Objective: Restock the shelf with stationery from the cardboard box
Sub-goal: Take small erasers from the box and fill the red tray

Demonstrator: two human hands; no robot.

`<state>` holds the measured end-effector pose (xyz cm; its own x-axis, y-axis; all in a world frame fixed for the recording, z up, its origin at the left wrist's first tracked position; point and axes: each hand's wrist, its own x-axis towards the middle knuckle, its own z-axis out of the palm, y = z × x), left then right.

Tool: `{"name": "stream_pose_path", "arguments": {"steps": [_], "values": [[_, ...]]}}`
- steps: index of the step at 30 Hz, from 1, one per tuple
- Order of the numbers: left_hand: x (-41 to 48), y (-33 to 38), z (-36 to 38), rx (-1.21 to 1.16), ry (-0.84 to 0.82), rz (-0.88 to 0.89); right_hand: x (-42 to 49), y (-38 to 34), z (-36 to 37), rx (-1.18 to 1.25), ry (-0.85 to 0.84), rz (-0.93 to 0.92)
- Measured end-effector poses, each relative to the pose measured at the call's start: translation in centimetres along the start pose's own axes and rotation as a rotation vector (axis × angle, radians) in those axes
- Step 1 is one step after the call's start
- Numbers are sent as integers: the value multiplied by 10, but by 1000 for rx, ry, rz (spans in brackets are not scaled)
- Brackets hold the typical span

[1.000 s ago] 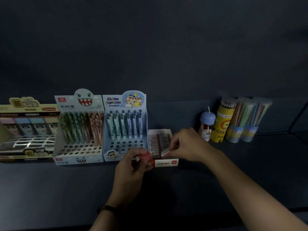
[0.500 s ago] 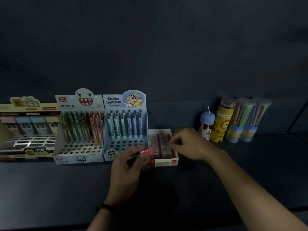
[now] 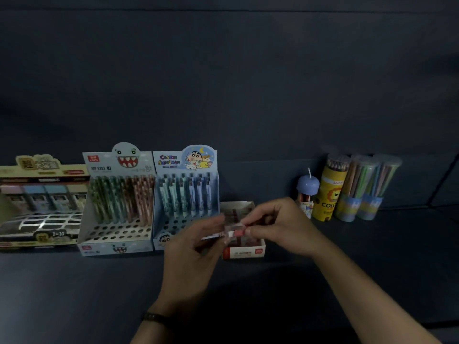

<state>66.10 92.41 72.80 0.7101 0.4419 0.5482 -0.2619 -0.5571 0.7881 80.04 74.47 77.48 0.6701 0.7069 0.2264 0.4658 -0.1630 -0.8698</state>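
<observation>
Dim and a touch blurred at the centre, but readable on the grip: left hand [image 3: 196, 247] curled, thumb and fingertips nipped onto the left end of a small red-and-clear packet [image 3: 234, 230]; right hand [image 3: 280, 227] clamped on the other end, thumb and forefinger pinching tight, the other fingers folded in behind. Barely any gap in either hand, just the thickness of the packet. Held level in the air between the two, right over the front half of a small open box [image 3: 244, 252] with a red-and-white front wall and rows of reddish pieces inside; whether touching those pieces, hard to say through the blur. Down on the dark shelf [image 3: 74, 294], set about midway along and toward the back edge, that little box, pressed up beside a blue cartoon pen display [image 3: 186, 194]. Next along to the left, touching it, a shark-faced pen display [image 3: 116, 202], its back rows full of pens and its front holes bare. Out at the left edge, a wide yellow-topped display carton [image 3: 42, 202]. Over to the right of the hands, near the back edge, a small blue-capped bottle [image 3: 308, 192], then a yellow tube of coloured pencils [image 3: 329, 192] with a lion on it, then two clear pencil tubs [image 3: 367, 189] side by side. Dark wristband [image 3: 155, 317] on the left wrist, low near the shelf's front edge
</observation>
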Motion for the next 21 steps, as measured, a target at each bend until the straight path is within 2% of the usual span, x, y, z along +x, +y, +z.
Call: {"name": "stream_pose_path", "arguments": {"steps": [3, 7, 13, 21], "values": [[-6, -9, -1, 167, -73, -12, 3, 7, 1, -200, 44, -29], [-13, -25, 7, 211, -110, -61, 9, 16, 7, -385, 2, -2], [-16, -35, 14, 228, -114, -29, 20, 15, 22, -477, -87, 29], [-14, -37, 15, 215, -72, -77, 26, 17, 28, -600, -198, 24]]}}
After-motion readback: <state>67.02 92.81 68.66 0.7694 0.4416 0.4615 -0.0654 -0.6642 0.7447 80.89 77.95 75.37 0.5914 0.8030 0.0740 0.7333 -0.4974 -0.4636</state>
